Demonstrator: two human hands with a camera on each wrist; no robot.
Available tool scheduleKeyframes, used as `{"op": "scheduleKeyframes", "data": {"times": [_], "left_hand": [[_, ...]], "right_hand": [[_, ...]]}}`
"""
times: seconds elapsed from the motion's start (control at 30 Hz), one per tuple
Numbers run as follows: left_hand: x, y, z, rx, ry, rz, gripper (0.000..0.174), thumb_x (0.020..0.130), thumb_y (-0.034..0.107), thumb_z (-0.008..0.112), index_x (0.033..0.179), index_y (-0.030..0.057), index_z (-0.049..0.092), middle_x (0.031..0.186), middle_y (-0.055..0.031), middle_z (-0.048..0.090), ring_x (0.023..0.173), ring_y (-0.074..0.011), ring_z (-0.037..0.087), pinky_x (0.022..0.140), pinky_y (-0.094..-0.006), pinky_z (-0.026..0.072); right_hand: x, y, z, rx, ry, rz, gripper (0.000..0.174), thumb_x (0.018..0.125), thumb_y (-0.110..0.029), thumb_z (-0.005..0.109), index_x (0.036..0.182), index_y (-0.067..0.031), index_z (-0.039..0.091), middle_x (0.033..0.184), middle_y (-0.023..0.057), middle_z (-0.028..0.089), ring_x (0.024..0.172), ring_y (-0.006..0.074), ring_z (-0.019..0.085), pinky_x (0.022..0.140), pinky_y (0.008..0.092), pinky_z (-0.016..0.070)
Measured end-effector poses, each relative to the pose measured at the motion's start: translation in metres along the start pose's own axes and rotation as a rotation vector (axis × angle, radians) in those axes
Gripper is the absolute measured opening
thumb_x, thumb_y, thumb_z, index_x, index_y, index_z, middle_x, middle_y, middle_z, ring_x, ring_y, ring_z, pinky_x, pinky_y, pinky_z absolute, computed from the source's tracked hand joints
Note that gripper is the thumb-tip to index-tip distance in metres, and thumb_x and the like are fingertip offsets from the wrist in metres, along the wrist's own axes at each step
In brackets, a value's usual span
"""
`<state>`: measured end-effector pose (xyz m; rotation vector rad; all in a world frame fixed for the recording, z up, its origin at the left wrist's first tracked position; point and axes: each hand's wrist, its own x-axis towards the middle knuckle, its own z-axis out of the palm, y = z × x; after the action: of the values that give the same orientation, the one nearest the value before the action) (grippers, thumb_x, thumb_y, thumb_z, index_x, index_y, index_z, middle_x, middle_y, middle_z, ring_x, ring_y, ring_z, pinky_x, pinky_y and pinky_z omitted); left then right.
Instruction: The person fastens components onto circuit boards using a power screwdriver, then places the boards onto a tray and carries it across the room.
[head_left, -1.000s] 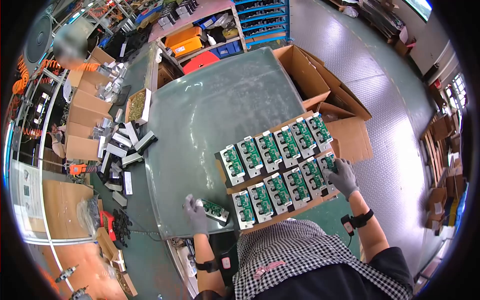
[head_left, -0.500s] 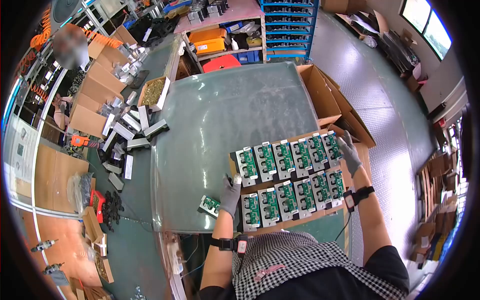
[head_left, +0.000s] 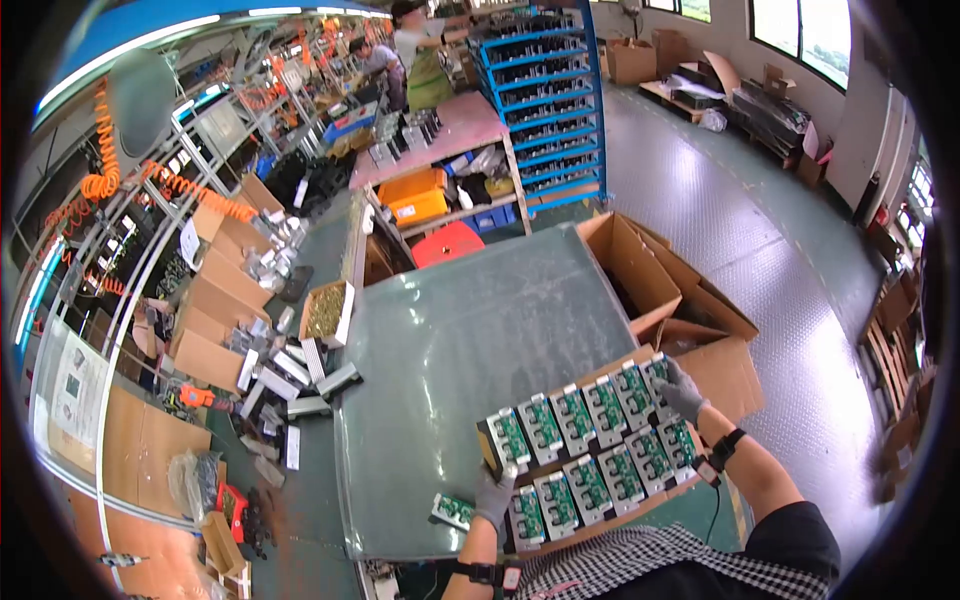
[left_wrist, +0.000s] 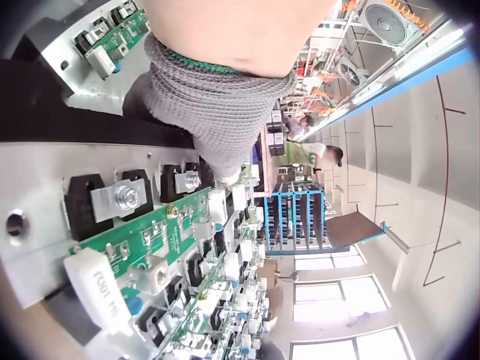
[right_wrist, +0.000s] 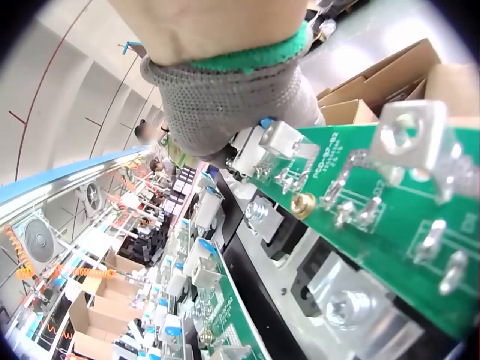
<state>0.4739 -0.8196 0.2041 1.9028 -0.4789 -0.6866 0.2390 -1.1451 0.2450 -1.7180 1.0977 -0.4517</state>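
Note:
Two rows of circuit board modules [head_left: 574,419], green boards on silver metal bases, lie on a cardboard sheet [head_left: 484,440] near the table's front edge. My gloved left hand [head_left: 493,495] is at the left end, its thumb tip at the lower end of the upper row's first module [left_wrist: 142,240]. My gloved right hand [head_left: 683,393] overlaps the upper row's last module [right_wrist: 360,195], by its white connector [right_wrist: 281,140]. Most fingertips are hidden, so I cannot tell whether either hand grips. A loose module [head_left: 453,510] lies on the table left of my left hand.
The green-grey table [head_left: 470,330] extends beyond the rows. Open cardboard boxes [head_left: 630,265] stand at its right side. Metal profiles [head_left: 290,370] and a box of small brass-coloured parts [head_left: 326,310] are at the left. A blue rack [head_left: 545,110] stands behind.
My left hand moved from the loose module to the rows' left end. My right hand went from the lower row to the upper row's right end. The head view has tilted up.

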Motion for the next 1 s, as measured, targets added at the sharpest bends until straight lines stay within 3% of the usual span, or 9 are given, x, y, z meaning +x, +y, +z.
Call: {"op": "scheduleKeyframes", "data": {"times": [0.07,0.27,0.4,0.5,0.63,0.73,0.77,0.87,1.0], "left_hand": [[0.011,-0.034,0.002,0.181,0.027,0.012,0.079,0.081,0.053,0.063,0.130,-0.0029,0.038,0.117,-0.0244,0.057,0.106,-0.0362,0.058,0.089,-0.0413,0.0472],[0.006,-0.009,-0.001,0.249,-0.022,-0.073,0.084,0.084,0.061,0.055,0.137,0.0006,0.033,0.121,-0.0273,0.057,0.114,-0.0401,0.054,0.093,-0.0405,0.0445],[0.001,0.015,-0.009,0.225,-0.065,-0.120,0.084,0.082,0.060,0.059,0.136,-0.0008,0.036,0.124,-0.0259,0.056,0.114,-0.0393,0.055,0.093,-0.0399,0.0443],[0.012,-0.030,-0.022,0.407,0.120,-0.031,0.084,0.080,0.058,0.062,0.135,-0.0004,0.038,0.125,-0.0244,0.054,0.116,-0.0388,0.054,0.094,-0.0403,0.0446],[-0.011,-0.015,-0.084,0.494,0.055,-0.037,0.097,0.072,0.060,0.066,0.143,0.0065,0.028,0.141,-0.0218,0.040,0.128,-0.0378,0.041,0.108,-0.0394,0.0326],[-0.033,-0.015,-0.111,1.225,-0.209,-0.067,0.093,0.069,0.056,0.070,0.143,0.0147,0.032,0.147,-0.0172,0.032,0.131,-0.0349,0.038,0.106,-0.0385,0.0345],[-0.035,-0.031,-0.115,1.223,-0.241,-0.034,0.089,0.068,0.055,0.071,0.142,0.0216,0.035,0.149,-0.0138,0.026,0.132,-0.0329,0.036,0.105,-0.0376,0.0367],[-0.032,-0.034,-0.123,1.077,-0.280,0.040,0.088,0.068,0.054,0.071,0.142,0.0209,0.035,0.147,-0.0133,0.028,0.131,-0.0327,0.037,0.105,-0.0383,0.0375],[-0.027,-0.027,-0.124,0.951,-0.165,0.028,0.074,0.065,0.048,0.077,0.126,0.0148,0.052,0.133,-0.0146,0.046,0.121,-0.0318,0.048,0.099,-0.0402,0.0427]], "right_hand": [[0.014,0.034,0.004,0.015,-0.011,-0.026,0.060,0.083,-0.024,0.061,0.137,-0.0074,0.040,0.119,0.0168,0.059,0.113,0.0285,0.056,0.096,0.0344,0.0421],[0.003,0.007,-0.001,-0.044,-0.019,0.003,0.059,0.084,-0.027,0.058,0.136,-0.0084,0.039,0.124,0.0185,0.055,0.117,0.0310,0.052,0.098,0.0368,0.0403],[-0.005,-0.008,-0.007,-0.138,-0.055,0.031,0.058,0.083,-0.030,0.060,0.135,-0.0094,0.041,0.124,0.0181,0.055,0.118,0.0330,0.051,0.099,0.0378,0.0402],[0.002,-0.009,-0.021,-0.377,-0.002,-0.013,0.063,0.082,-0.029,0.064,0.136,-0.0066,0.040,0.124,0.0170,0.056,0.115,0.0322,0.053,0.098,0.0358,0.0412],[0.017,0.025,-0.044,0.107,0.154,-0.017,0.065,0.082,-0.023,0.066,0.136,-0.0007,0.039,0.125,0.0152,0.055,0.113,0.0251,0.054,0.094,0.0312,0.0427],[0.008,0.062,-0.066,0.116,0.290,0.047,0.061,0.083,-0.022,0.065,0.135,-0.0005,0.040,0.127,0.0144,0.054,0.109,0.0228,0.055,0.086,0.0306,0.0458],[-0.005,0.062,-0.070,0.172,0.286,0.150,0.060,0.083,-0.024,0.064,0.135,-0.0023,0.041,0.125,0.0134,0.055,0.106,0.0223,0.055,0.082,0.0321,0.0467],[-0.036,0.045,-0.073,0.243,0.287,0.278,0.059,0.085,-0.029,0.061,0.136,-0.0065,0.041,0.119,0.0111,0.056,0.098,0.0204,0.055,0.074,0.0350,0.0469],[-0.054,0.043,-0.064,0.286,0.286,0.273,0.060,0.086,-0.034,0.059,0.137,-0.0088,0.041,0.113,0.0082,0.055,0.095,0.0177,0.054,0.073,0.0375,0.0453]]}}
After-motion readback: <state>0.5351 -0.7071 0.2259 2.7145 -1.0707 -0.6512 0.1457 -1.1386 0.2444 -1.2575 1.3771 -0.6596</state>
